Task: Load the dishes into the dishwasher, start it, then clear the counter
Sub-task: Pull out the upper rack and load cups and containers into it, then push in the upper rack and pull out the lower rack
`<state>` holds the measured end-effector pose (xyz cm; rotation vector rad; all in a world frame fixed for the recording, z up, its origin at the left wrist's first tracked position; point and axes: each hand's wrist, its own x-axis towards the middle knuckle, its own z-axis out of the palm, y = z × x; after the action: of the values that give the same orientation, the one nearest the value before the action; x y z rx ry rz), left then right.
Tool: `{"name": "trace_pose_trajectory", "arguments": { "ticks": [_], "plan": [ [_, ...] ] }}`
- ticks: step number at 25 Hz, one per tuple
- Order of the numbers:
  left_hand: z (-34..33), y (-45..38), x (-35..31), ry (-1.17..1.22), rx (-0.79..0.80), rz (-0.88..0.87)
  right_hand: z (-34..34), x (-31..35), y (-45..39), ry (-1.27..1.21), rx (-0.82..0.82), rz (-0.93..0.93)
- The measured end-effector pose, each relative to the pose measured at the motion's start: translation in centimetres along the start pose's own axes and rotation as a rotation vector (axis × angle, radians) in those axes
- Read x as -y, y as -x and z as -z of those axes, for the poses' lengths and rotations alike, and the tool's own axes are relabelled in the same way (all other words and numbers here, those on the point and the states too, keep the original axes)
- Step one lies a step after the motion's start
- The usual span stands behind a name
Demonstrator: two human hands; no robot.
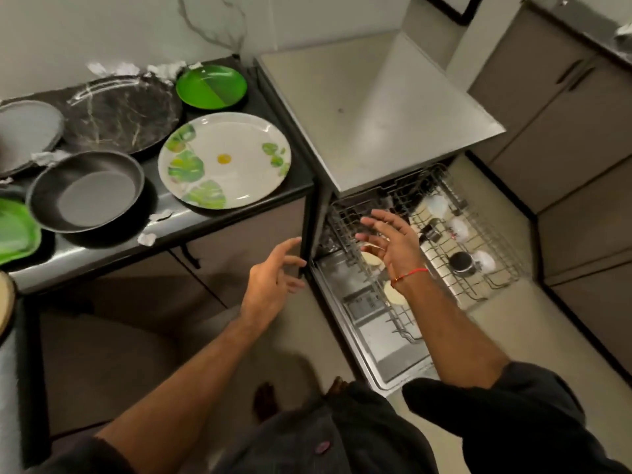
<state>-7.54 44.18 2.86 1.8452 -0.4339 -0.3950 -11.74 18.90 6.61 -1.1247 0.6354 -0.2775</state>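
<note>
Dishes: most sit on the dark counter point(239, 213), left of the open dishwasher point(376, 131); a few small pieces already lie in its pulled-out rack point(478, 241)
Leaf-print plate point(224, 160): nearest the dishwasher, flat at the counter's right end; probably stiff and breakable, glossy so likely slippery; a yellow spot marks its middle; best taken at the rim with thumb on top
Small green plate point(211, 86): behind the leaf-print plate, near the wall; looks light, perhaps plastic; an easy one-hand rim pinch
Dark pan point(85, 191): near the counter's front edge; raised wall gives a sure hold; likely heavier than the plates
Marbled platter point(119, 114): widest piece, partly under a grey plate point(27, 131); I judge two hands at opposite edges
Crumpled scraps point(147, 238): scattered among the dishes; soft, weightless, for the clearing step
Left hand point(273, 277): empty, fingers loosely spread, beside the cabinet corner below the counter
Right hand point(390, 246): empty, fingers splayed, over the rack's near-left corner
</note>
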Motion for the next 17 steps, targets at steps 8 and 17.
{"name": "trace_pose_trajectory", "arguments": {
  "ticks": [8, 17],
  "plan": [
    [-16.2, 2.0, -3.4, -0.152, 0.026, -0.039, 15.5, 1.7, 3.4, 0.04, -0.041, -0.055],
    [-34.1, 7.5, -4.6, -0.338, 0.013, 0.051, 36.8, 3.9, 2.6, 0.073, -0.124, -0.257]
  ]
}}
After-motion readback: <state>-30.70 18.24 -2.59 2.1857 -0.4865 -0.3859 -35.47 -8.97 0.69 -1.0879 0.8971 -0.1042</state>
